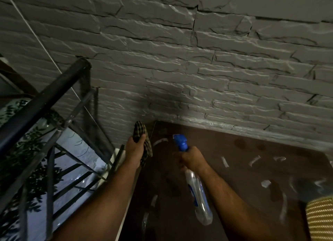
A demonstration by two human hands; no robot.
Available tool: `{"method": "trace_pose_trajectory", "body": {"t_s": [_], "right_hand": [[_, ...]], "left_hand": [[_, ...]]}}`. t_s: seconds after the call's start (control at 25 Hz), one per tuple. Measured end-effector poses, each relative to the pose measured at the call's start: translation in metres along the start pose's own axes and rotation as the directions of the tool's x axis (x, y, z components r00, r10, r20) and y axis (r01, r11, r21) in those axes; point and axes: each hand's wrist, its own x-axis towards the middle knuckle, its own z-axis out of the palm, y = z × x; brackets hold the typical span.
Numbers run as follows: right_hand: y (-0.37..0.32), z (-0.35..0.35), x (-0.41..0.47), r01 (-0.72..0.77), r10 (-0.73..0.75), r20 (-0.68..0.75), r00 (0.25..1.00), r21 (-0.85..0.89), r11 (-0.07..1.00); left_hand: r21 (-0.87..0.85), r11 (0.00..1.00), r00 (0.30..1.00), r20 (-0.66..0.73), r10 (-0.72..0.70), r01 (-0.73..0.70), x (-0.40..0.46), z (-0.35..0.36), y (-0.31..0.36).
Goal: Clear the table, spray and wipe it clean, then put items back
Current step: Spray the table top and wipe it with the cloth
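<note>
The dark brown table [234, 168] fills the lower right, its top marked with pale streaks and darker spots. My right hand [193, 157] grips a clear spray bottle [199, 192] by its blue trigger head [181, 141]. The nozzle points toward the table's far left corner, and the bottle's body slants back along my forearm. My left hand [134, 148] holds a checked cloth [142, 136] bunched in its fingers, above the table's left edge by the wall.
A grey stone-pattern wall [198, 60] runs behind the table. A black metal railing [46, 98] stands to the left, with an open drop and foliage beyond it. A woven yellow-striped object [319, 217] sits at the table's right edge.
</note>
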Motion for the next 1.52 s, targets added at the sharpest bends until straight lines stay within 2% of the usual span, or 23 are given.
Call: {"method": "trace_pose_trajectory", "body": {"t_s": [0.32,0.56,0.8,1.04,1.24,1.32,1.36,1.44,1.52], "right_hand": [[-0.001,-0.004,-0.006,-0.011,0.017,-0.136,0.991,0.042,0.999],[-0.017,-0.018,0.018,0.039,-0.038,-0.055,0.998,0.023,0.999],[-0.003,-0.009,0.066,0.022,-0.023,0.016,1.000,0.079,0.997],[0.015,0.007,0.103,-0.006,0.008,-0.034,0.999,0.071,0.997],[0.021,0.003,0.124,-0.029,0.032,-0.030,0.999,0.103,0.994],[0.019,0.000,0.132,-0.014,0.016,-0.019,1.000,0.108,0.994],[0.019,-0.001,0.135,-0.012,0.014,-0.015,1.000,0.115,0.993],[0.021,0.000,0.140,-0.012,0.012,-0.002,1.000,0.144,0.989],[0.025,0.004,0.139,-0.014,0.015,-0.004,1.000,0.162,0.987]], "left_hand": [[0.002,1.000,1.000,0.004,0.007,-0.007,-0.006,-0.005,-0.007],[0.164,0.980,0.991,0.085,0.099,-0.112,0.026,0.007,0.018],[0.427,0.881,0.977,0.149,0.153,-0.204,0.087,0.042,0.011],[0.549,0.766,0.943,0.192,0.273,-0.334,0.129,0.080,-0.013],[0.730,0.488,0.865,0.296,0.404,-0.478,0.142,0.107,-0.025],[0.795,0.356,0.862,0.382,0.335,-0.491,0.149,0.125,-0.029],[0.816,0.257,0.848,0.450,0.281,-0.518,0.147,0.137,-0.037],[0.775,0.107,0.771,0.583,0.256,-0.622,0.137,0.144,-0.057],[0.663,0.057,0.628,0.674,0.389,-0.747,0.138,0.125,-0.080]]}}
